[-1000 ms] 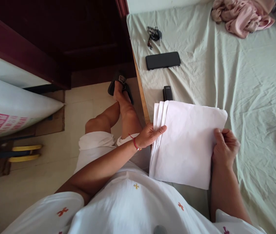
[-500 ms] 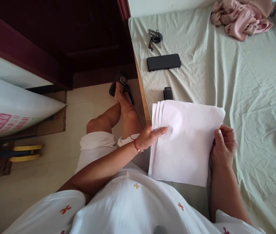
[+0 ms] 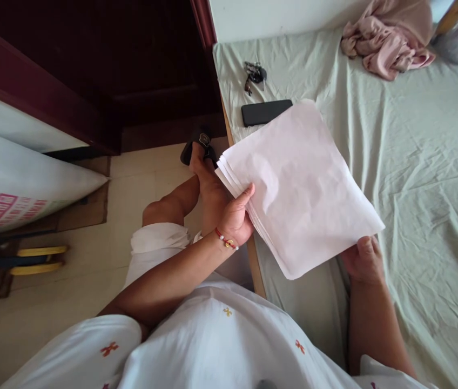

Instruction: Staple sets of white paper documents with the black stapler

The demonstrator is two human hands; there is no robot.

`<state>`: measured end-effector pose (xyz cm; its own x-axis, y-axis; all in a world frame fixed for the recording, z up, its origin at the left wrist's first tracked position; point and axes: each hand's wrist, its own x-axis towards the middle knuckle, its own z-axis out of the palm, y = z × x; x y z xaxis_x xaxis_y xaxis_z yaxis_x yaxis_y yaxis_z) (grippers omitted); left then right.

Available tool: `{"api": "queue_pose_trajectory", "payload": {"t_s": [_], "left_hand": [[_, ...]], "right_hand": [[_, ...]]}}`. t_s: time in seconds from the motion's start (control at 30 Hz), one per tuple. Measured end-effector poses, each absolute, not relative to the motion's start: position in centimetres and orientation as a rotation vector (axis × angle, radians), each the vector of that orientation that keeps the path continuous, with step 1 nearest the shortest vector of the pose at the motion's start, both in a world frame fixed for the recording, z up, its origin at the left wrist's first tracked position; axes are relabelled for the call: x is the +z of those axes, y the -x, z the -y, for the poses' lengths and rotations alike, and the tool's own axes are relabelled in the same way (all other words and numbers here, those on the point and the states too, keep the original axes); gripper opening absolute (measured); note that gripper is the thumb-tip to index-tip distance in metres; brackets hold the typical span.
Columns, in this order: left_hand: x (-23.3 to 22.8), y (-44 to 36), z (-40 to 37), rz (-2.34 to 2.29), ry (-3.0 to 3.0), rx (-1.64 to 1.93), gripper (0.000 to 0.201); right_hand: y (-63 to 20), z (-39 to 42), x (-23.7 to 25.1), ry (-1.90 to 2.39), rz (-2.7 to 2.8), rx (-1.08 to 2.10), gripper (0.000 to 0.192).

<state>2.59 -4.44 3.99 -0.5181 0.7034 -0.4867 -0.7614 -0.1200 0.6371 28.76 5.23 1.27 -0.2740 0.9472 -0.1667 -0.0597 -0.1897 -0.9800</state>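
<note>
Several stacked sheets of white paper (image 3: 305, 189) are held up in front of me, turned at an angle, their edges fanned slightly at the left. My left hand (image 3: 237, 219) grips the left edge, thumb on top and fingers underneath, out of sight. At the lower right corner my right hand (image 3: 364, 259) touches the paper with its thumb near the edge; its fingers are partly hidden beneath the sheets. Just past the top edge lies a black phone (image 3: 264, 112), partly covered by the paper.
A bunch of keys (image 3: 255, 74) lies on the bed's pale green sheet (image 3: 427, 156). Pink cloth (image 3: 389, 46) is heaped at the back right. On the floor to the left stand a large white sack (image 3: 22, 183) and a yellow-and-black object (image 3: 38, 260).
The paper stack has turned clockwise and its far edge has risen over part of the phone. The small black object beside it is now hidden. My right hand has shifted to the lower corner.
</note>
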Motion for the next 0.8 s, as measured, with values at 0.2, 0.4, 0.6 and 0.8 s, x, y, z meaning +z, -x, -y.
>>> {"api": "queue_pose_trajectory", "payload": {"t_s": [0.2, 0.4, 0.6, 0.8], "left_hand": [[2.9, -2.8, 4.4, -1.082, 0.141, 1.852, 0.051], [4.2, 1.5, 5.5, -1.154, -0.239, 1.869, 0.061], [4.3, 4.5, 7.3, -1.442, -0.700, 1.571, 0.053], [2.4, 4.2, 7.6, -1.584, -0.969, 1.406, 0.050]], "right_hand": [[-28.8, -4.5, 0.3, 1.162, 1.369, 1.715, 0.043], [-28.4, -4.6, 0.5, 1.082, 1.080, 1.475, 0.031], [-28.9, -4.9, 0.6, 1.062, 1.067, 1.396, 0.024], [-28.3, -4.7, 0.9, 1.093, 1.151, 1.421, 0.042]]}}
